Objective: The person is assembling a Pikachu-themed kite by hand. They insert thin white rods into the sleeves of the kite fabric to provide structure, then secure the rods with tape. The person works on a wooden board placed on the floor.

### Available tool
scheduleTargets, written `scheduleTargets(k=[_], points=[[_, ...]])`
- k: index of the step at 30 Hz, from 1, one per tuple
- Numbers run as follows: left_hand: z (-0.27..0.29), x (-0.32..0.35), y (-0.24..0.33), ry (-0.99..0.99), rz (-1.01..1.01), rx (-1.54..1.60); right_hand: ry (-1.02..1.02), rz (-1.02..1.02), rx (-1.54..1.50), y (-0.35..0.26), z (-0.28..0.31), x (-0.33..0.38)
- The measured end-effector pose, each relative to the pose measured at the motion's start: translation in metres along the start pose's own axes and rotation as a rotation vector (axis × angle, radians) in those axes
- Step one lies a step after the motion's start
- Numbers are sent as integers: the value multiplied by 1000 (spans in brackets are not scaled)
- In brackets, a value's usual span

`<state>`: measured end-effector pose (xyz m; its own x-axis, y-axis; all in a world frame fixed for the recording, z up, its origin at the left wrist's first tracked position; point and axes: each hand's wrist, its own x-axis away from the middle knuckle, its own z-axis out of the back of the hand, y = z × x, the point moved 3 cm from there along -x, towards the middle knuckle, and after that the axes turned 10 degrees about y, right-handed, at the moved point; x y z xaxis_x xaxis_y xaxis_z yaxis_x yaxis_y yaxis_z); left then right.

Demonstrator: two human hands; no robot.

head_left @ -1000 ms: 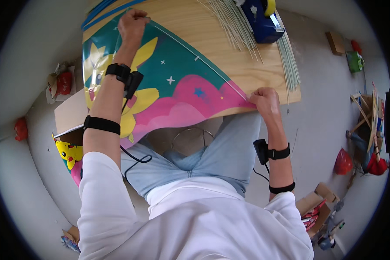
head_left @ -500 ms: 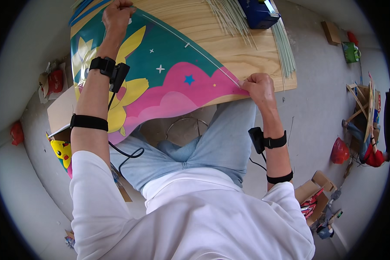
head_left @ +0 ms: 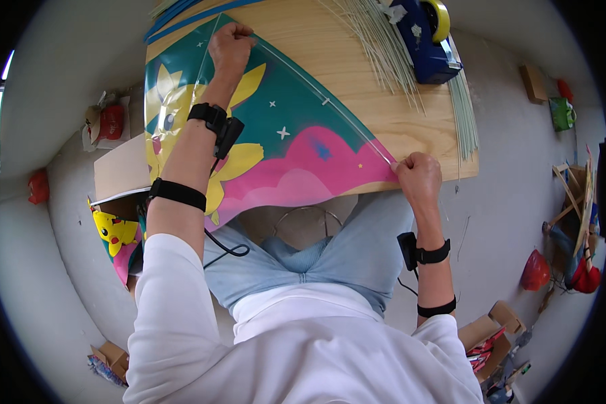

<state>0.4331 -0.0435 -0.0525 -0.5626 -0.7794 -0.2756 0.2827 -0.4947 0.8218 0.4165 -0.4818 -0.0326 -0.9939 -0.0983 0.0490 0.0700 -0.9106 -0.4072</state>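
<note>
A printed kite sail (head_left: 276, 182), teal and pink with a yellow cartoon figure, lies across the wooden table, and its near edge hangs over my lap. Along its slanting far edge runs a thin white rod (head_left: 299, 79), with a small white tab about midway. My left hand (head_left: 230, 48) is closed on this edge near the sail's far peak, thumb and fingers pinched together. At the right corner my right hand (head_left: 419, 178) is closed too, pinching the sail at the rod's end. The fingertips of both hands partly hide what lies beneath them.
A blue tape dispenser (head_left: 438, 64) with a yellow roll stands at the table's far right. Beside it lie several thin pale rods (head_left: 377, 44). Blue strips (head_left: 202, 18) lie at the far left. An open cardboard box (head_left: 121, 168) stands left. Another person (head_left: 584, 273) works far right.
The whole view has shifted, so the table sits lower and more to the right. My left hand has slid a little along the edge from the peak; my right hand still pinches the corner.
</note>
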Motion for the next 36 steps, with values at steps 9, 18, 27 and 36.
scheduleTargets(k=[9, 18, 27, 36], points=[[-2, 7, 7, 20, 73, -41, -35, -29, -10, 2, -3, -1], [-7, 8, 12, 39, 31, -95, -17, -2, -21, 5, -4, -1], [-13, 6, 8, 14, -63, -264, -21, -12, -30, 7, -5, 1], [1, 5, 18, -64, 70, -442, -7, -33, -24, 5, 0, 2]])
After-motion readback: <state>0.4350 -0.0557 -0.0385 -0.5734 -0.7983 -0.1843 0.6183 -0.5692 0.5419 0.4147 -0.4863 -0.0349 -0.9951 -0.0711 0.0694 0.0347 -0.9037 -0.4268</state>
